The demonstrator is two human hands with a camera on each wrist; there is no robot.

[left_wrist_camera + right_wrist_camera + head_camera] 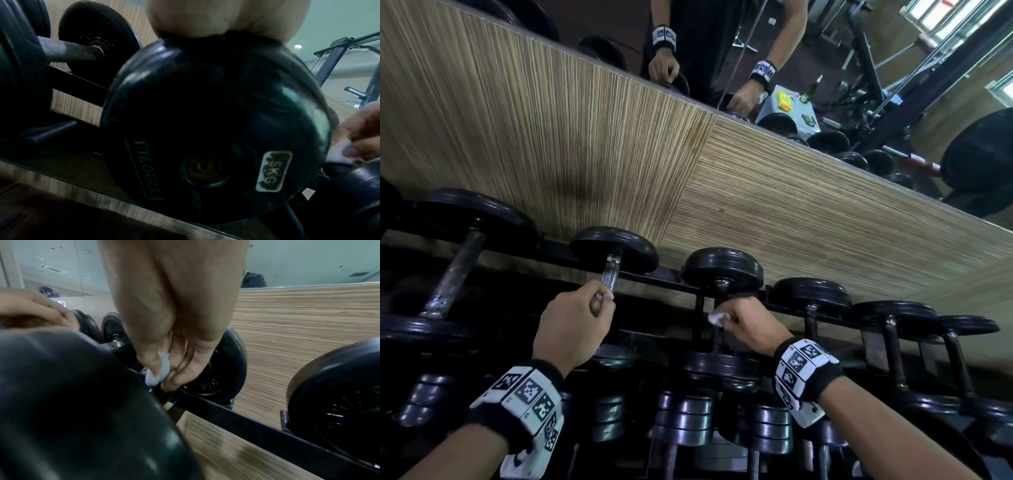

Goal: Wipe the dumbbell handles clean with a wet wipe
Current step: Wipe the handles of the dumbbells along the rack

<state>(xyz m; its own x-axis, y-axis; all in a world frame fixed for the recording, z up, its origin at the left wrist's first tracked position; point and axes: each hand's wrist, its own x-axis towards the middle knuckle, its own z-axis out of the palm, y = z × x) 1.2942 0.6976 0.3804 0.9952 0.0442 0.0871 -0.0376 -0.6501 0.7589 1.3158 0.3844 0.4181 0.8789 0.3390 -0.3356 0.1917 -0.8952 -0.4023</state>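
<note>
Head view: both forearms are extended forward over a rack [654, 275] of black dumbbells set against a wood-grain wall [619, 137]. The left hand [575, 322] is curled around the shiny handle [610, 274] of one dumbbell. The right hand [748, 325] is closed on a crumpled white wipe [715, 318], held at the handle of the next dumbbell [722, 270] to the right. Patterned wristbands [804, 373] are worn on both wrists.

Left wrist view: the left hand's fingers [226, 19] are seen wrapped above a round plate [216, 129] labelled 5KG. The right hand [363, 138] and wipe [339, 154] are seen at the right edge.

Right wrist view: the wipe [159, 371] is pinched between thumb and fingers [193, 363], low beside a plate [222, 369]; contact with the handle cannot be told.
</note>
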